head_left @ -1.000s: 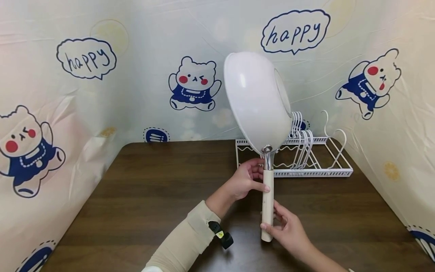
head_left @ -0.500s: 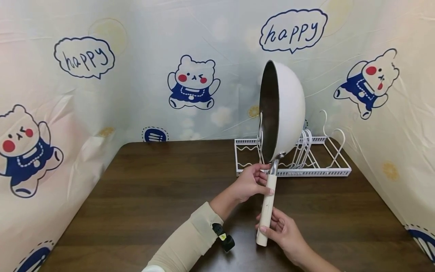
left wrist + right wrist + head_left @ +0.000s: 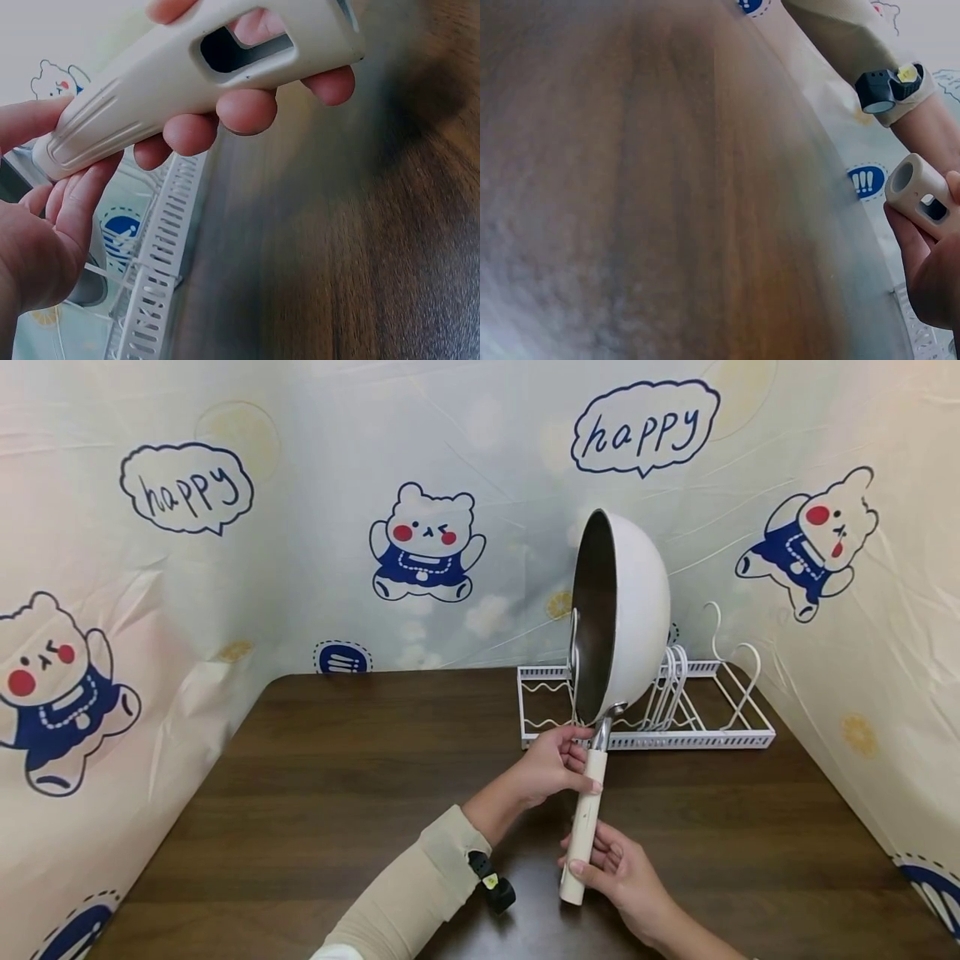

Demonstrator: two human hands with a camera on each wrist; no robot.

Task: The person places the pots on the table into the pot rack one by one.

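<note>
A deep white frying pan [image 3: 643, 602] with a dark inside stands on edge, its open side turned left and its cream handle [image 3: 583, 827] pointing down towards me. My left hand [image 3: 546, 768] pinches the handle near its metal collar, thumb on top. Lower down, my right hand [image 3: 624, 872] grips the handle close to its end. In the left wrist view the handle [image 3: 157, 94] shows a slot, with fingers of both hands around it. The pan's bowl is in front of part of a white wire rack [image 3: 690, 741]; whether it touches the rack I cannot tell.
The rack has upright wire loops [image 3: 677, 685] in its middle and a single curved hook [image 3: 750, 681] at its right. It stands at the back right of the dark wooden table [image 3: 360, 777]. A printed cloth [image 3: 315, 568] hangs behind.
The pan has turned from showing its white underside to standing edge-on with its dark inside facing left. It has then dropped slightly. Both hands have stayed on the handle.
</note>
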